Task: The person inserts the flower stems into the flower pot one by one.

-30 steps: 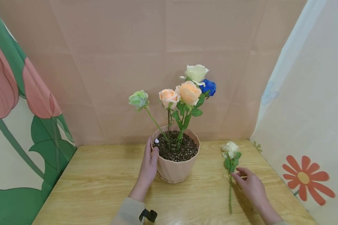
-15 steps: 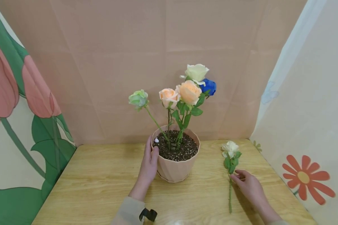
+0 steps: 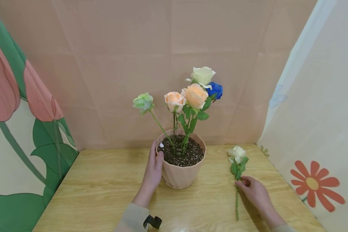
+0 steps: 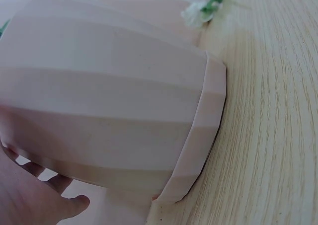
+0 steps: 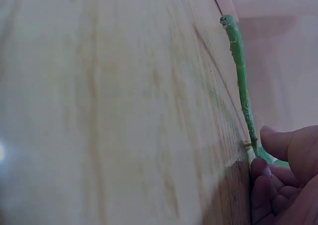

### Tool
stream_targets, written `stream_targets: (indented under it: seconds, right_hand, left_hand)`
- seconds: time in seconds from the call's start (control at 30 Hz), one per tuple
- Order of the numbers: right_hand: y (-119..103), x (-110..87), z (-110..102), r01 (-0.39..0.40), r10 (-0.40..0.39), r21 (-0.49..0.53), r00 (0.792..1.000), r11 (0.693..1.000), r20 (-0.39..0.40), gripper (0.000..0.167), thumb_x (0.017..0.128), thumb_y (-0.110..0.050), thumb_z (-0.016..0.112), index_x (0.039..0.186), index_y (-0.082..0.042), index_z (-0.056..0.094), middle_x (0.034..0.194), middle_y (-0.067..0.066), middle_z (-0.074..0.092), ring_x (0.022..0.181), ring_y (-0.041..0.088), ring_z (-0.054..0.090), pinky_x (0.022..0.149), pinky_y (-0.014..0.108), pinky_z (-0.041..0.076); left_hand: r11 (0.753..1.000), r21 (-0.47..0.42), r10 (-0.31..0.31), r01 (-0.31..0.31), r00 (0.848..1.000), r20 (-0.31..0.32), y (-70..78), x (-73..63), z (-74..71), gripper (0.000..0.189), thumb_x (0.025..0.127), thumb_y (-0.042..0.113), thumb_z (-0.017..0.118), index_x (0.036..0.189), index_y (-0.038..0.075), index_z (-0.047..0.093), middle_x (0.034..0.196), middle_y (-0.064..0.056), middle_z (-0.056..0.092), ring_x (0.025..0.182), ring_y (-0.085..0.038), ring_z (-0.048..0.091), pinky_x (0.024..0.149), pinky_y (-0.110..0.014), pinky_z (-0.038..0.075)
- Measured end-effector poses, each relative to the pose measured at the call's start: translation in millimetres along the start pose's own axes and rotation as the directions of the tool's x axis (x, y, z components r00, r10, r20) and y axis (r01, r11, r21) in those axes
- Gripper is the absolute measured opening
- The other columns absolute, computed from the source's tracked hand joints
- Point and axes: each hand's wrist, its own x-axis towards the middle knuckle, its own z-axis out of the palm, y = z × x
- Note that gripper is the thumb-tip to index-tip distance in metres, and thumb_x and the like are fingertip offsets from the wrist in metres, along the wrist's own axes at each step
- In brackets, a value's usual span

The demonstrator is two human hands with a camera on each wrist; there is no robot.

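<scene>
My left hand [image 3: 153,169] rests against the left side of a pink faceted flower pot [image 3: 181,175], fingers extended along its wall and thumb by the rim. The left wrist view shows the pot wall [image 4: 104,91] close up, with the thumb apart from it. Dark soil [image 3: 188,158] fills the pot, and several roses stand in it, among them a green rose [image 3: 143,102], a blue rose [image 3: 215,90] and a peach rose [image 3: 195,96]. On the table at right lies a white rose [image 3: 236,154]. My right hand [image 3: 255,193] pinches its green stem [image 5: 241,78] between thumb and index finger below the leaves.
The wooden table [image 3: 104,193] meets a pink cloth backdrop [image 3: 116,80]. Printed cloths with tulips [image 3: 43,93] and a red flower [image 3: 312,183] border its sides. A small white object [image 3: 161,145] sits on the soil at the pot's left rim.
My right thumb and index finger have shifted slightly left and down onto the white rose's stem and closed together there. The left hand and pot stay in place.
</scene>
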Motion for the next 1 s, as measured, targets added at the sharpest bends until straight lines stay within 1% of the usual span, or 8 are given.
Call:
stream_targets:
  seconds: [0.13,0.27,0.43,0.53,0.67,0.83,0.9,1.0]
  right_hand:
    - [-0.4,0.8,0.3,0.008,-0.008,-0.013,1.000,1.000,0.003,0.056,0.103,-0.036,0.081,0.132,0.012,0.071,0.104,0.011,0.078,0.096,0.029,0.072,0.085,0.050,0.057]
    - [-1.1,1.9,0.3,0.013,-0.013,-0.023,1.000,1.000,0.005,0.055,0.102,-0.035,0.082,0.130,0.011,0.072,0.101,0.009,0.077,0.093,0.026,0.070,0.082,0.048,0.056]
    - [-2.5,3.1,0.8,0.030,-0.030,-0.016,1.000,0.999,-0.001,0.044,0.101,-0.026,0.082,0.125,0.011,0.073,0.092,0.003,0.073,0.083,0.019,0.064,0.076,0.042,0.053]
    - [-2.5,4.0,1.5,0.030,-0.030,-0.013,1.000,0.999,-0.004,0.038,0.100,-0.020,0.081,0.122,0.010,0.075,0.091,0.002,0.073,0.082,0.017,0.063,0.075,0.041,0.052]
    - [-1.8,4.4,1.5,0.018,-0.018,-0.013,1.000,1.000,0.005,0.036,0.101,-0.022,0.081,0.119,0.009,0.075,0.092,0.002,0.073,0.084,0.017,0.064,0.076,0.041,0.053]
    - [-0.8,3.5,0.3,0.013,-0.013,-0.013,0.999,1.000,0.031,0.043,0.101,-0.028,0.082,0.120,0.010,0.074,0.094,0.003,0.075,0.085,0.018,0.066,0.075,0.041,0.054]
    - [-0.7,3.8,-0.2,0.015,-0.014,-0.015,0.999,1.000,0.035,0.042,0.101,-0.027,0.082,0.119,0.010,0.074,0.094,0.004,0.075,0.085,0.018,0.066,0.075,0.041,0.054]
    - [-0.4,5.2,-0.2,0.015,-0.014,-0.022,0.999,1.000,0.031,0.037,0.100,-0.024,0.082,0.116,0.009,0.075,0.091,0.003,0.075,0.082,0.018,0.065,0.074,0.041,0.053]
  left_hand:
    - [1.000,-0.002,0.007,-0.007,1.000,0.002,0.0,0.1,0.1,0.065,0.120,0.046,0.041,0.178,0.037,0.014,0.183,-0.006,0.017,0.165,-0.036,0.022,0.132,-0.061,0.021]
    - [1.000,-0.010,0.010,-0.010,1.000,0.009,0.1,0.3,0.1,0.065,0.120,0.047,0.040,0.178,0.038,0.013,0.183,-0.006,0.016,0.165,-0.036,0.021,0.131,-0.063,0.021]
    - [1.000,-0.016,0.003,-0.003,1.000,0.013,0.1,0.1,-0.2,0.065,0.120,0.049,0.040,0.178,0.038,0.013,0.183,-0.005,0.015,0.165,-0.036,0.021,0.131,-0.063,0.022]
    - [1.000,-0.018,0.003,-0.003,1.000,0.016,0.0,0.1,-0.1,0.066,0.120,0.049,0.040,0.178,0.037,0.013,0.184,-0.006,0.014,0.165,-0.038,0.022,0.131,-0.063,0.023]
    - [1.000,-0.020,0.000,0.000,1.000,0.018,0.1,0.0,0.2,0.065,0.120,0.048,0.040,0.178,0.037,0.012,0.184,-0.007,0.013,0.164,-0.040,0.023,0.130,-0.064,0.024]
    - [1.000,-0.024,-0.001,0.001,1.000,0.016,0.4,-0.1,0.7,0.065,0.121,0.046,0.040,0.178,0.037,0.012,0.184,-0.007,0.013,0.164,-0.041,0.024,0.129,-0.065,0.024]
    - [1.000,-0.024,0.000,0.000,1.000,0.012,0.6,-0.3,0.8,0.064,0.121,0.045,0.040,0.178,0.037,0.013,0.183,-0.007,0.014,0.163,-0.041,0.025,0.130,-0.064,0.025]
    - [1.000,-0.022,0.003,-0.002,1.000,0.007,1.4,-0.7,0.7,0.064,0.121,0.044,0.041,0.178,0.037,0.014,0.183,-0.007,0.015,0.164,-0.040,0.024,0.130,-0.064,0.024]
